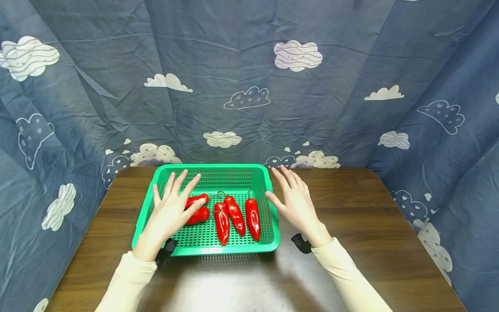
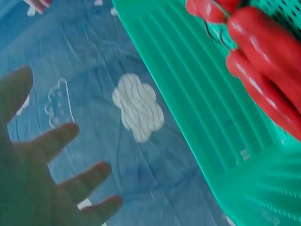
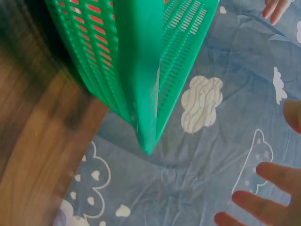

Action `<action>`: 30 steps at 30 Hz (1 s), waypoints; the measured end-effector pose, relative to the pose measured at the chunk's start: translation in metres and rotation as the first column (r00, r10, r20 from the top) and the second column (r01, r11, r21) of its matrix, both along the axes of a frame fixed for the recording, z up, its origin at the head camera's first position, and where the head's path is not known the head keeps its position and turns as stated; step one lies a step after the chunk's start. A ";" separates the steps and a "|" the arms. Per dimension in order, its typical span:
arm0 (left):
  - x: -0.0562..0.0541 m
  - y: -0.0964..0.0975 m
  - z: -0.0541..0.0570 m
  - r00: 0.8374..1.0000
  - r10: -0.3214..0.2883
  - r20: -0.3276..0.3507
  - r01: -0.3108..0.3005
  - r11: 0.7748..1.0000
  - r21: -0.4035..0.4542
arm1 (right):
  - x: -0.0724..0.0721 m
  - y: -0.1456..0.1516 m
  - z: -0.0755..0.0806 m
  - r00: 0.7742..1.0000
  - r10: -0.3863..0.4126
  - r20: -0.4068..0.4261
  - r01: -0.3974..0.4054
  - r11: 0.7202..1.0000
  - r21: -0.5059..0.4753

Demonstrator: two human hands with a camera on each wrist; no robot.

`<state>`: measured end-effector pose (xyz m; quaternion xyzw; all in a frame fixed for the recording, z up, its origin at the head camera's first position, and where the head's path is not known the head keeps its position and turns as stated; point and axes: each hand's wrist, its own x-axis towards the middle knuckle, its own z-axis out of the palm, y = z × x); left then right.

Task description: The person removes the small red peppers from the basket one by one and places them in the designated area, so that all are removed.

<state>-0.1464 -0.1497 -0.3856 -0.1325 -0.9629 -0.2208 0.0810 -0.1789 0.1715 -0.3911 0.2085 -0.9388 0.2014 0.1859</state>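
Observation:
A green plastic basket (image 1: 206, 251) with slotted walls stands on the table, holding several shiny red peppers. On its right side lie three of them, among them the rightmost pepper (image 1: 252, 220); another pepper (image 1: 199, 216) is partly covered by my left hand. That left hand (image 1: 167, 212) hovers over the basket's left part, fingers spread and holding nothing. My right hand (image 1: 298, 203) is just beyond the right rim, its fingers extended and nothing in them. In the left wrist view the peppers (image 2: 268, 47) appear beside the basket's inner wall, apart from the fingers.
Brown wooden table surface (image 1: 335, 195) extends to the right of the basket and in front of it. A dark blue curtain (image 1: 241, 121) with white cloud prints hangs behind the table and along both sides. Each wrist wears a black strap, including the right strap (image 1: 301, 243).

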 end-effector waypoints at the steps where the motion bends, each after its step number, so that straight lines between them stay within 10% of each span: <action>1: 0.000 -0.004 0.000 1.000 -0.006 0.008 0.006 1.000 0.007 | 0.000 -0.001 0.000 1.000 0.019 -0.005 -0.019 1.000 -0.014; 30: -0.003 -0.107 -0.002 0.966 -0.119 0.229 0.067 0.972 0.224 | -0.003 -0.020 0.003 0.944 0.287 0.162 -0.215 0.910 -0.355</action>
